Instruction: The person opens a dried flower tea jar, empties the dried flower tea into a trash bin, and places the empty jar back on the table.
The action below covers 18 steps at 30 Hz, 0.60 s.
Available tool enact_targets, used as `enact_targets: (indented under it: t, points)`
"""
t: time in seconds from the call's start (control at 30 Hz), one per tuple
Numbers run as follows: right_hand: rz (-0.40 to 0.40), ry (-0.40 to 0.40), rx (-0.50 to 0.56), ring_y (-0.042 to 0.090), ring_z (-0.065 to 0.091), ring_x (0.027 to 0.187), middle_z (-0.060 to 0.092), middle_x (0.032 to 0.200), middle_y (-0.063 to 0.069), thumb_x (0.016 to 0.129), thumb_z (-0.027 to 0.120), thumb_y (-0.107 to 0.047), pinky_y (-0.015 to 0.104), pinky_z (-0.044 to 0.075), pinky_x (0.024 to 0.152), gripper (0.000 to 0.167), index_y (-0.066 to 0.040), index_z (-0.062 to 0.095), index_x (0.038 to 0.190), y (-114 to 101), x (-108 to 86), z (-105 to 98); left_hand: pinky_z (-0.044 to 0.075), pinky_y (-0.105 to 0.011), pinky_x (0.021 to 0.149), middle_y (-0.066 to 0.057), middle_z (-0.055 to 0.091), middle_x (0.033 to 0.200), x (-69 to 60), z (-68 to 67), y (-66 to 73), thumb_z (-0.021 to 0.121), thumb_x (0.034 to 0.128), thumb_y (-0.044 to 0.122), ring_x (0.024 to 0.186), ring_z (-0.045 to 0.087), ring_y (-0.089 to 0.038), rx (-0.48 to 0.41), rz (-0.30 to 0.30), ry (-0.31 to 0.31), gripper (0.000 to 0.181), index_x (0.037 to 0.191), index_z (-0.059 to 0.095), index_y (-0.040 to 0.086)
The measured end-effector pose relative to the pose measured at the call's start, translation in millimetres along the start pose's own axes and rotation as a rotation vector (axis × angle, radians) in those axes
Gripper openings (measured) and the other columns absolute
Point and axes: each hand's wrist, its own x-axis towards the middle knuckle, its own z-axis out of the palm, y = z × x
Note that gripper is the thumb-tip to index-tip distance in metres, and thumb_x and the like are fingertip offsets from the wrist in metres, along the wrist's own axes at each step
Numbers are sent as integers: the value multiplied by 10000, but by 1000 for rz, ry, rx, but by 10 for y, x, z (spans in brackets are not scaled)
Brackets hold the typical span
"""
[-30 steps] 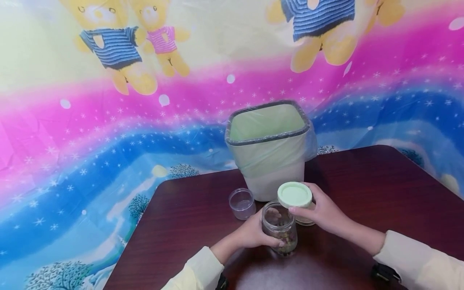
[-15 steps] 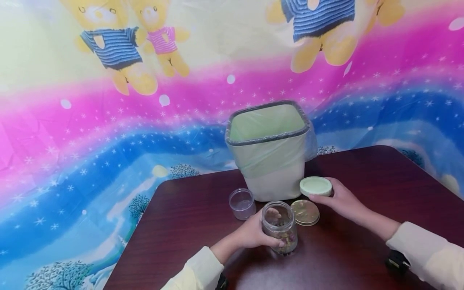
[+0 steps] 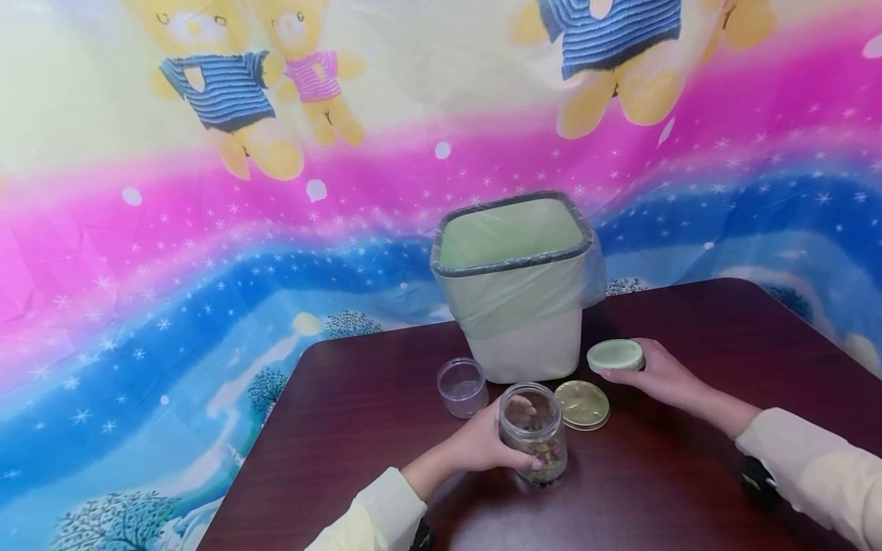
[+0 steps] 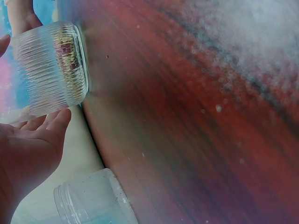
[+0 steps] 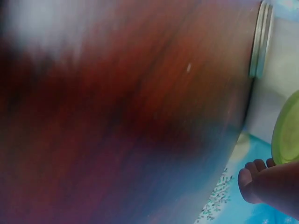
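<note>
A ribbed glass jar [image 3: 532, 436] without a lid stands on the table, small dried yellow and reddish pieces lying in its bottom. My left hand [image 3: 475, 444] grips the jar from the left side, thumb across the front; in the left wrist view the jar's ribbed wall [image 4: 46, 70] shows close up. Off to the right, my right hand [image 3: 658, 371] holds a pale green round lid [image 3: 615, 357] by its edge, tilted above the table. Between jar and lid, gold-coloured lids [image 3: 583, 403] lie in a stack on the table. The right wrist view catches the green lid's face [image 5: 288, 135].
Behind the jar stands a light waste bin [image 3: 524, 306] lined with a clear bag. A small clear plastic tub [image 3: 462, 388] sits open left of the jar. The dark red-brown table [image 3: 689, 459] ends at a printed backdrop [image 3: 372, 207].
My right hand has carried the green lid from above the jar to the right, then tilted it a little, uncovering the gold lids to view. The left hand and jar stay put.
</note>
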Motion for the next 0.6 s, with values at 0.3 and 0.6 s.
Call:
enact_targets:
  t: [0.3, 0.6]
  points:
    - [-83, -7, 1, 114, 615, 752, 677, 841, 45, 791, 809, -234, 267, 500, 655, 411, 68, 656, 1024, 178, 94, 5, 412, -257, 986, -9, 590, 1226, 3, -4, -11, 878, 697, 168, 1134, 561, -115, 16, 7, -3, 699, 1271, 483, 116]
    - [-42, 8, -132, 299, 589, 871, 642, 905, 111, 762, 823, -352, 408, 478, 733, 536, 69, 636, 1034, 240, 124, 51, 409, -266, 994, -4, 584, 1230, 4, -11, 2, 879, 696, 161, 1145, 549, -108, 18, 0, -5, 711, 1283, 478, 127]
